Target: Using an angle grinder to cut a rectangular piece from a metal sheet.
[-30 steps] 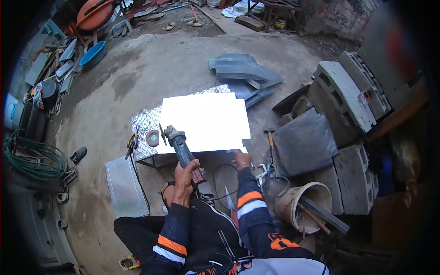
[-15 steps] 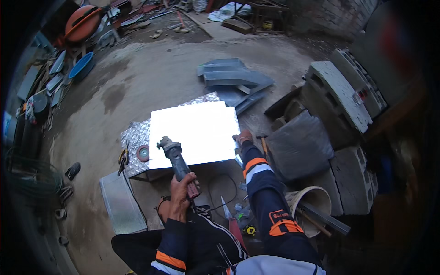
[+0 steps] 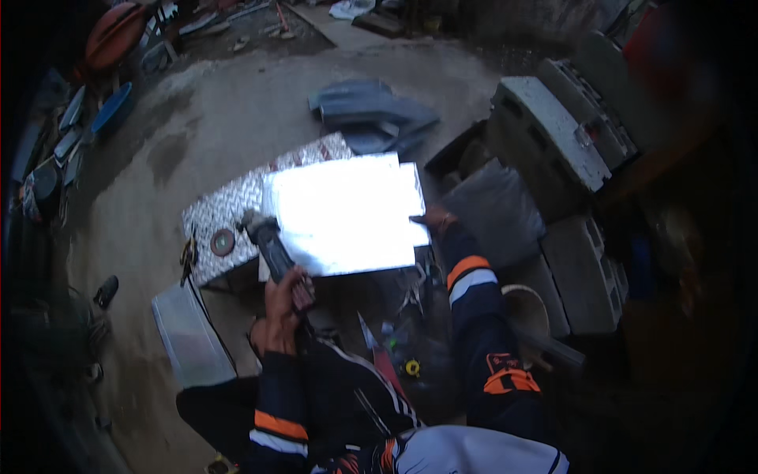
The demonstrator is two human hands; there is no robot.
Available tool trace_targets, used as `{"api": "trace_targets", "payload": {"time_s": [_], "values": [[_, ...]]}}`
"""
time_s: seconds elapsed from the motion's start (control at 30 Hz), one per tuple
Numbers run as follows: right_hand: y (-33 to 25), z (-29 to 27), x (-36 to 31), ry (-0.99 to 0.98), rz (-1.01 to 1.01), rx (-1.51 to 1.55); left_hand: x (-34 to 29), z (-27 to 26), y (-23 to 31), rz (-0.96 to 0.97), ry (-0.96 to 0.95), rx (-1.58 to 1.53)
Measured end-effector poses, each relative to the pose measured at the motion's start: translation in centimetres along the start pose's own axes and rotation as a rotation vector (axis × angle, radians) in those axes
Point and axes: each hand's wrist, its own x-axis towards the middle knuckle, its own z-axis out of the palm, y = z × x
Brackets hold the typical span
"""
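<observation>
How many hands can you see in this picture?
2. The left hand is wrapped around the grinder; the right hand is at the right edge of the bright sheet. I see no others, though darkness around the view could hide some.

- Tabletop (image 3: 237, 193), patterned silvery metal, with the bright sheet (image 3: 347, 213) flat on it.
- Round disc (image 3: 223, 242), on the tabletop, left of the bright sheet.
- Concrete floor (image 3: 245, 103), with bent grey metal pieces (image 3: 367, 112) lying beyond the bright sheet.
</observation>
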Motion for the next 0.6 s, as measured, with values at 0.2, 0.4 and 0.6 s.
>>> {"api": "trace_targets", "payload": {"time_s": [0.2, 0.4, 0.6], "values": [[-10.0, -9.3, -3.5, 0.371, -0.146, -0.559, -0.1, 2.1, -0.4, 0.008, -0.041, -0.002], [-23.4, -11.8, -16.4, 0.562, -0.227, -0.186, -0.4, 1.8, -0.5, 0.009, -0.067, -0.027], [-21.8, -17.3, -19.3, 0.579, -0.199, -0.392, -0.7, 1.3, -0.2, 0.003, -0.050, -0.025]]}}
